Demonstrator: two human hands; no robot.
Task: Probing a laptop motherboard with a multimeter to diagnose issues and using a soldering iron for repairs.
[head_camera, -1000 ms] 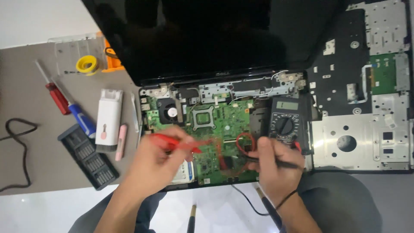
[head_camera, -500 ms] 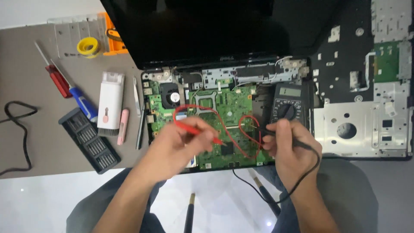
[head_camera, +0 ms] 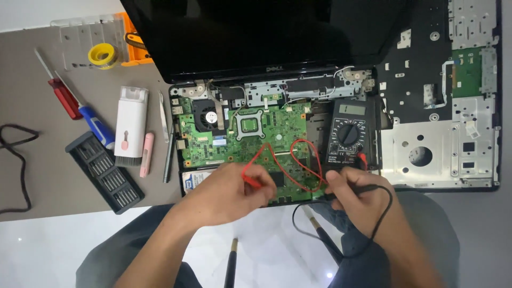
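Left hand (head_camera: pixel 226 194) has slid toward 3 o'clock, fingers pinching the red probe (head_camera: pixel 250 181) on the green motherboard (head_camera: pixel 250 138). Right hand (head_camera: pixel 354 194), fingers closed on the black probe (head_camera: pixel 368 188), has dropped to 6 o'clock of the multimeter (head_camera: pixel 348 134).

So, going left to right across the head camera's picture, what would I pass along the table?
Black cable → red screwdriver → blue screwdriver → white cleaning brush → green circuit board → black meter → silver metal panel.
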